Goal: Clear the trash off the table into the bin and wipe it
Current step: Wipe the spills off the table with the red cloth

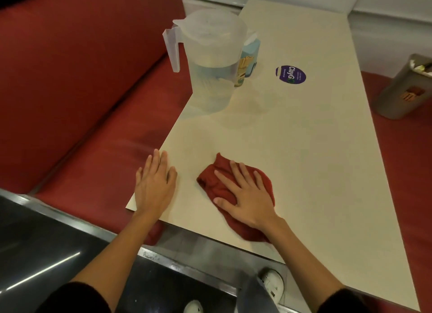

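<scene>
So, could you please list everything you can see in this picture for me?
table: one, cream, centre.
pitcher: one, clear, water inside, table's left edge.
holder: one, light blue, behind the pitcher.
sticker: one, purple, tabletop right of pitcher.
cloth: one, red, table's near end.
bench: two, red, either side of table.
bin: one, grey-brown, on the right bench.
shoes: two, white, floor below.
left hand: one, flat on table's near-left corner.
right hand: one, pressing flat on the cloth.

The cream table [304, 149] bears a red cloth [208, 183], a clear pitcher [210, 55], a blue box [251, 52] and a purple sticker [291, 74].
</scene>
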`<state>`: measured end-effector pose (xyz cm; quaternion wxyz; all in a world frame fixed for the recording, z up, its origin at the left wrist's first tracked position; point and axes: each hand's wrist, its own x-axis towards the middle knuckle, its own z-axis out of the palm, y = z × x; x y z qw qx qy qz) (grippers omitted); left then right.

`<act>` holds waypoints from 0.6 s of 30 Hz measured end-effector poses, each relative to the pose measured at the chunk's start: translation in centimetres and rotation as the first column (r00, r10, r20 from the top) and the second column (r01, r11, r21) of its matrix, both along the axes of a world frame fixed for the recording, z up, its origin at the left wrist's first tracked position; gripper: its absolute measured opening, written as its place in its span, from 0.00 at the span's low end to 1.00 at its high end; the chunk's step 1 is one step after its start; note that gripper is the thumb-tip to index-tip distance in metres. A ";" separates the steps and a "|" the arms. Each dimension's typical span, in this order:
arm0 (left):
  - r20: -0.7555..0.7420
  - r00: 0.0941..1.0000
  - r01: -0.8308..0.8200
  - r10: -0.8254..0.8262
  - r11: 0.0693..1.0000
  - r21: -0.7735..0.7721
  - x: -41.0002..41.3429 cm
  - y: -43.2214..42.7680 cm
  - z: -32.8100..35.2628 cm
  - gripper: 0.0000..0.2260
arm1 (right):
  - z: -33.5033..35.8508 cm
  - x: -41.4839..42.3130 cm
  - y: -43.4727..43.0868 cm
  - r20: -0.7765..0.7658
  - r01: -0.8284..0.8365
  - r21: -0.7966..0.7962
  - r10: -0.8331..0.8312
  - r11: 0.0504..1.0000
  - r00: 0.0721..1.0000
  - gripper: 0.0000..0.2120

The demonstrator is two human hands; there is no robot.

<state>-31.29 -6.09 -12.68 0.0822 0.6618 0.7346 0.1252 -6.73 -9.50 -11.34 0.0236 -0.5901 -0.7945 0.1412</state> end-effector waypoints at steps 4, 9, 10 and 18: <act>-0.004 1.000 -0.011 0.011 1.000 -0.008 0.0 0.1 -0.1 0.24 | -0.1 2.8 0.6 0.035 0.148 0.013 -0.149 0.989 0.988 0.30; -0.011 1.000 -0.011 0.011 1.000 0.008 0.2 0.2 -0.1 0.24 | 0.0 2.8 4.1 0.006 0.302 0.011 -0.302 0.953 0.953 0.31; -0.009 1.000 -0.009 0.009 1.000 0.015 0.2 0.2 -0.2 0.24 | 0.0 2.3 4.9 0.001 0.340 0.004 -0.340 0.940 0.940 0.31; 0.257 0.964 -0.097 0.072 0.992 0.085 0.3 0.0 0.5 0.21 | 0.1 -7.1 6.6 -0.038 0.293 -0.025 -0.294 0.956 0.955 0.36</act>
